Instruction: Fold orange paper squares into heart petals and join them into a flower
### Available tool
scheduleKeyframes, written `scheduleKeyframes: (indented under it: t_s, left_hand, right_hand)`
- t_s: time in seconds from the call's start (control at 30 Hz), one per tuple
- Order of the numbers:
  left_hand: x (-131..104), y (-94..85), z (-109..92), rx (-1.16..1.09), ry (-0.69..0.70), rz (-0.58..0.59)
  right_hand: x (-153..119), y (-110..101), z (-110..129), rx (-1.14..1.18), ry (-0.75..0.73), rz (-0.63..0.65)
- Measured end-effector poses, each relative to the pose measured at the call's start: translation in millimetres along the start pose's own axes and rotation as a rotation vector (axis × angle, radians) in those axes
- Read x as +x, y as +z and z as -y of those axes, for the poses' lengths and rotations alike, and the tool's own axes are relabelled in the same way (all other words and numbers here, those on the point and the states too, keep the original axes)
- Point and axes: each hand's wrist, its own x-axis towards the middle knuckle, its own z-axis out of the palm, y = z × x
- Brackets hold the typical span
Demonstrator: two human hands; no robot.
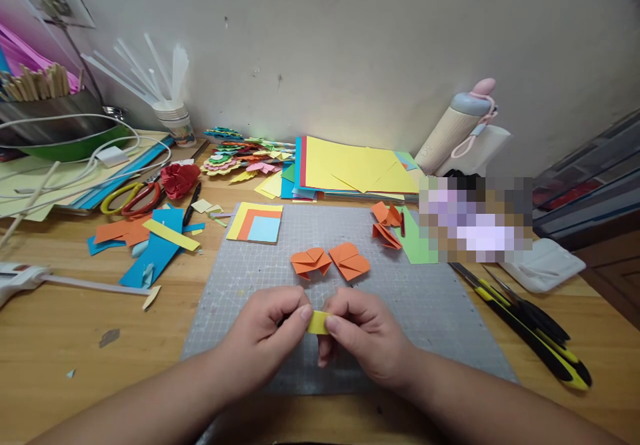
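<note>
Between my two hands is a small piece of yellow paper (318, 323), pinched at its left end by my left hand (273, 322) and at its right end by my right hand (367, 332). Both thumbs press on top of it, and the fingers behind are partly hidden. The hands are over a grey cutting mat (420, 318). Just beyond them lie a folded orange paper piece (311, 263) and another orange folded piece (349, 261). More orange folds (387, 222) sit farther back at the right. A stack of yellow, orange and light blue squares (264, 227) rests at the mat's far left.
Coloured sheets (355, 162) and layered paper flowers (245, 158) lie along the wall. Scissors (133, 195) and paper scraps (160, 242) are at left, near a glue gun (23, 275). A black and yellow utility knife (530, 332) and a bottle (453, 128) are at right.
</note>
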Motion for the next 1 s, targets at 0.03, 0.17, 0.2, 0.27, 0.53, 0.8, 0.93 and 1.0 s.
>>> scheduleKeyframes:
  t_s: [0.03, 0.17, 0.2, 0.27, 0.53, 0.8, 0.93, 1.0]
  left_hand:
    - [-1, 0.2, -1, 0.020, 0.017, -0.010]
    - [-4, 1.6, -1, 0.060, 0.078, -0.029]
    - [-5, 2.0, -1, 0.047, 0.078, -0.026]
    - [-4, 2.3, 1, 0.007, 0.060, -0.018]
    - [3, 1.5, -3, -0.152, 0.039, 0.047]
    - [2, 2.0, -5, -0.262, -0.090, -0.027]
    - [1, 2.7, 0, -0.261, -0.089, -0.127]
    - [1, 3.7, 1, -0.192, -0.067, -0.111]
  right_hand:
    - [1, 1, 0, 0.026, 0.016, 0.005]
    - [4, 1, 1, 0.118, 0.098, 0.073]
    - [4, 1, 0, 0.139, 0.115, 0.095]
    - [5, 0, 0, 0.183, 0.129, 0.116]
    - [7, -2, -2, 0.214, 0.069, 0.010]
    - [7, -5, -3, 0.268, 0.129, -0.001]
    - [10, -6, -4, 0.353, 0.191, -0.018]
    - [11, -6, -4, 0.392, 0.212, 0.009]
